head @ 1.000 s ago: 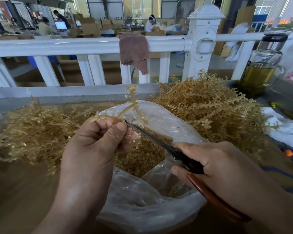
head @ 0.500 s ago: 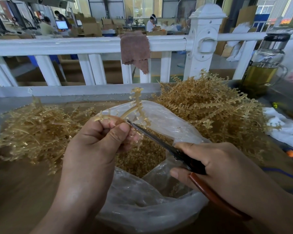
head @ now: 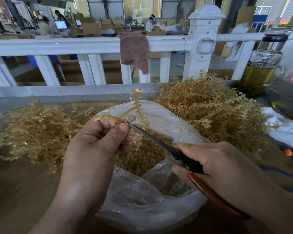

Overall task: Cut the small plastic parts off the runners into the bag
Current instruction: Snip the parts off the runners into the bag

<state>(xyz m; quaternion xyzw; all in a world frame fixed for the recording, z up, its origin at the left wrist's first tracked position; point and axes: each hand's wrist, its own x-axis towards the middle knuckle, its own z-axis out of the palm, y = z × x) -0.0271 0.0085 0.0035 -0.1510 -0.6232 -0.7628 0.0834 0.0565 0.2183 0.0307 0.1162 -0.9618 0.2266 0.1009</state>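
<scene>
Backing the runners [head: 210, 107], white railing [head: 57, 46] edges the table [head: 24, 191].

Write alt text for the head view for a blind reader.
Over an open plastic bag of cut parts, the left hand grips a tan runner while the right hand holds scissors to it. Runner piles flank the bag.

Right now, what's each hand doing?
Left hand: pinches a runner over the bag.
Right hand: grips the scissors.
</scene>
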